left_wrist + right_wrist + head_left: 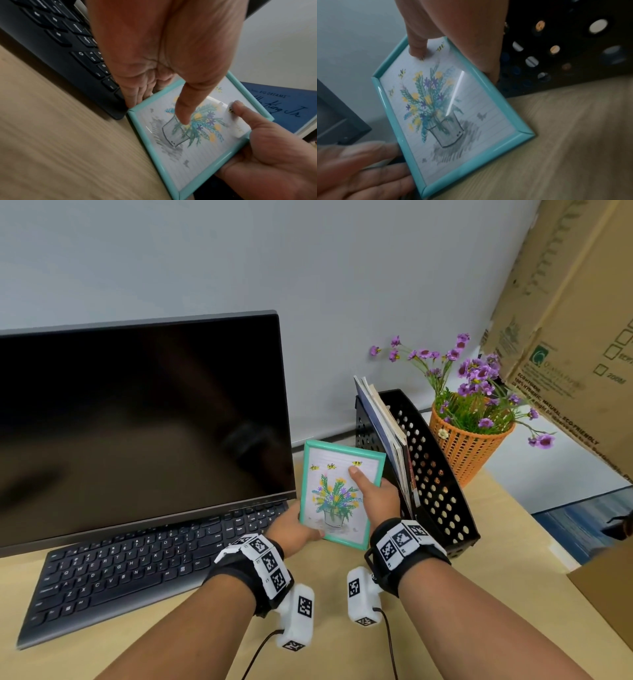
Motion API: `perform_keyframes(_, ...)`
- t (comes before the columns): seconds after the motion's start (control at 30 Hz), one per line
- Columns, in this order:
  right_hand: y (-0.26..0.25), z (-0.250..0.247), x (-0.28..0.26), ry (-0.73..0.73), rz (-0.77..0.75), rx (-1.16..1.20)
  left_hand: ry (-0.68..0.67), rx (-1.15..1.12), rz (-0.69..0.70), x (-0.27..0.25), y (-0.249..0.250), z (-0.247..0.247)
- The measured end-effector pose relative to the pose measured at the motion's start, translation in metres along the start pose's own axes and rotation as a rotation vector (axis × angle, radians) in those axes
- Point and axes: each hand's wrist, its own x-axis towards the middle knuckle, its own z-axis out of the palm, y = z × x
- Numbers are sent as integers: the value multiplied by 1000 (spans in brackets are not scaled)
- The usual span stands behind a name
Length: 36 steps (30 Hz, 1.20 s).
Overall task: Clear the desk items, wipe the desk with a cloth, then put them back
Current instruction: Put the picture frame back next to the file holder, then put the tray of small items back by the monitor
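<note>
A teal picture frame (337, 494) with a drawing of flowers in a pot is held tilted between the keyboard and the black file rack. My left hand (301, 527) grips its lower left edge, thumb on the glass and fingers behind. My right hand (375, 494) holds the right edge, with the thumb pressed on the glass near the top. In the left wrist view the frame (197, 142) sits low over the wooden desk (60, 135). The right wrist view shows the frame (453, 121) beside the rack. I cannot tell whether its lower edge touches the desk.
A dark monitor (137, 422) and black keyboard (137, 563) fill the left. The perforated file rack (428, 474) holds books; an orange basket of purple flowers (469, 446) stands behind it. Cardboard boxes (565, 320) rise at the right.
</note>
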Motion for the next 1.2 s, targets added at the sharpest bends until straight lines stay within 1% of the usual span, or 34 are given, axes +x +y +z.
perform_keyframes(0.1, -2, 6, 9, 14, -5, -6, 26, -11, 7, -1, 7, 1)
perform_keyframes(0.23, -6, 12, 18, 21, 3, 3, 30, 0, 27, 1, 11, 0)
perform_keyframes(0.43, -5, 13, 21, 40, 8, 5, 28, 32, 50, 5, 12, -2)
perform_keyframes(0.53, 1, 12, 19, 61, 22, -37, 29, 32, 42, 1, 12, -1)
perform_keyframes(0.63, 10, 9, 10, 117, 18, -146, 72, 91, 35, -7, 6, -2)
perform_keyframes(0.73, 18, 1, -8, 192, 84, -222, 90, 147, 36, -21, 2, -8)
perform_keyframes(0.83, 20, -6, -32, 206, 100, -263, 123, 252, 25, -42, 0, -16)
perform_keyframes(0.9, 24, -10, -39, 220, 89, -336, 116, 267, 13, -48, 0, -20)
perform_keyframes(0.93, 25, -10, -46, 197, 77, -394, 112, 250, 6, -58, 0, -22)
perform_keyframes(0.97, 24, -8, -57, 138, 73, -454, 108, 235, 7, -69, 0, -26)
perform_keyframes(1.03, 24, -3, -74, -58, 79, -582, 112, 285, 18, -87, 2, -33)
perform_keyframes(1.1, 23, 9, -98, -237, 126, -664, 121, 318, 15, -105, 1, -40)
perform_keyframes(1.17, 25, 24, -120, -324, 130, -764, 134, 385, 0, -120, -5, -46)
perform_keyframes(1.2, 26, 30, -129, -345, 119, -816, 130, 403, -6, -126, -9, -49)
